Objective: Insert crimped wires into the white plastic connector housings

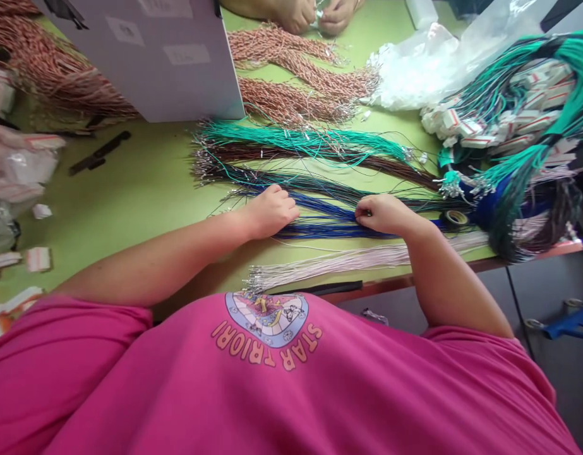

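Observation:
Blue wires [319, 227] lie in a long bundle across the table in front of me. Over the left part of this bundle my left hand [273, 213] is closed, its fingers curled down on blue wires and their tips partly hidden. My right hand [386, 215] is pinched on the same bundle farther right. A small dark spot shows between its fingers, too small to name. Just beyond both hands run dark green-black wires [314, 183], brown wires [381, 169] and green wires [291, 136]. White wires [329, 262] lie nearer my body.
A grey panel [187, 82] stands at the back left. Orange-white twisted wires [300, 95] lie beyond, near a co-worker's hands [314, 16]. At right are bundled green wires [575, 82], a tape roll [456, 218] and a plastic bag [414, 69]. A black tool [99, 153] lies left.

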Tool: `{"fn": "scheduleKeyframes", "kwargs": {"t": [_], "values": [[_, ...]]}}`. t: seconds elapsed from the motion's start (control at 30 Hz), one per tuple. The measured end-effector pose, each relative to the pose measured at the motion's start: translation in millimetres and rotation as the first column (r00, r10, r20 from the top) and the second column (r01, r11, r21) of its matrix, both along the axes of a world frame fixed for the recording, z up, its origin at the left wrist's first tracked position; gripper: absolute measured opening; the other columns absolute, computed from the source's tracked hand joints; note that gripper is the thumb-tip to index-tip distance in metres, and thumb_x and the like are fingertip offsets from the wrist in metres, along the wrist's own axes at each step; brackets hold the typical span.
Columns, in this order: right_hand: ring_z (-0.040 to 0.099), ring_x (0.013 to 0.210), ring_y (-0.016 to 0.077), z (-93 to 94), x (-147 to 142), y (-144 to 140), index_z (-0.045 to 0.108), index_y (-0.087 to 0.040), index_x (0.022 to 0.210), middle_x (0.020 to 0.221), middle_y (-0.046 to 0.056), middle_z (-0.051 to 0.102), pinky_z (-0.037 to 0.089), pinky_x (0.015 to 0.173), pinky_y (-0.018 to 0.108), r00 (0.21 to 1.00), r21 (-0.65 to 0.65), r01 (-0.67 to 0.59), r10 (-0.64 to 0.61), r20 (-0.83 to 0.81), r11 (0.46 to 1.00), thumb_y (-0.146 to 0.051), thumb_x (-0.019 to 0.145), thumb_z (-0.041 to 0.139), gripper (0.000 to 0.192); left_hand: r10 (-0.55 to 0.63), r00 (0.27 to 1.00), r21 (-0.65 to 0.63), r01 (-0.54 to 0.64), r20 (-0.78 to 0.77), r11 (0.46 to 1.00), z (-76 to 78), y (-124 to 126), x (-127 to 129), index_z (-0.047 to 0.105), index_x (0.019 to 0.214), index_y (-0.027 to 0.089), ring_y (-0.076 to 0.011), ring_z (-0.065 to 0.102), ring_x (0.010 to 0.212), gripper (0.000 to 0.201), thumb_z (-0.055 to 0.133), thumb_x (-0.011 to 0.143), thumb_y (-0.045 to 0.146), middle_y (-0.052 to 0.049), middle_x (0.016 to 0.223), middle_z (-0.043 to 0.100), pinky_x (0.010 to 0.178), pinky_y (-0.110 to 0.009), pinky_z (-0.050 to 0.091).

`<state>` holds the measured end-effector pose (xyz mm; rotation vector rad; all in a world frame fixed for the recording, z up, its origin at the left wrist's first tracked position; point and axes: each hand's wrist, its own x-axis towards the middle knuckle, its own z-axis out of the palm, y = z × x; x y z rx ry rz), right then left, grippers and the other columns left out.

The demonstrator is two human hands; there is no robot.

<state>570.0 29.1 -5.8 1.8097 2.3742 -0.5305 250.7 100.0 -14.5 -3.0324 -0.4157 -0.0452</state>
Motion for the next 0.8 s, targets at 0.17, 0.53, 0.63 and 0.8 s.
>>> {"fn": "scheduleKeyframes", "kwargs": {"t": [0.17,0.53,0.63,0.8], "values": [[0.066,0.08,0.0194,-1.0,8,-1,0.077,-0.022,0.086,0.088,0.003,0.076,0.046,0.073,0.029,0.991,0.01,0.003,-0.002,-0.135,1.0,-0.028,0.077,0.058,0.022,-0.107,0.994,0.053,0.107,-0.011,0.993,5.4,-14,-18,0.068,0.09,0.017,-0.0189,0.059,0.071,0.025,0.044,0.094,0.012,-0.007,0.078,0.065,0.067,-0.035,0.037],[0.063,0.075,0.0172,-0.3,-22,-49,0.079,-0.025,0.082,0.08,0.006,0.07,0.047,0.072,0.029,0.87,0.004,-0.237,0.214,-0.444,0.971,-0.033,0.089,0.057,0.025,0.042,0.984,-0.015,-0.04,0.172,0.999,5.8,-20,-23,0.067,0.124,0.022,-0.0231,0.062,0.104,0.033,0.047,0.099,0.026,-0.012,0.126,0.067,0.084,-0.035,0.048],[0.063,0.073,0.0165,-1.9,-21,-49,0.08,-0.025,0.086,0.08,0.005,0.071,0.047,0.069,0.028,0.884,0.025,-0.206,0.196,-0.425,0.978,-0.035,0.089,0.058,0.025,-0.069,0.989,0.018,0.067,0.128,0.998,7.7,-20,-15,0.07,0.114,0.024,-0.0236,0.062,0.105,0.028,0.048,0.098,0.026,-0.009,0.114,0.071,0.093,-0.04,0.045],[0.068,0.086,0.0222,-6.0,-10,-16,0.079,-0.02,0.1,0.095,0.008,0.075,0.048,0.076,0.032,0.956,0.213,0.161,-0.098,-0.276,0.964,-0.034,0.089,0.054,0.031,-0.173,0.985,0.05,0.171,0.021,0.984,5.3,-29,-16,0.07,0.091,0.019,-0.0172,0.059,0.073,0.03,0.04,0.098,0.014,-0.006,0.078,0.065,0.073,-0.035,0.041]]}}
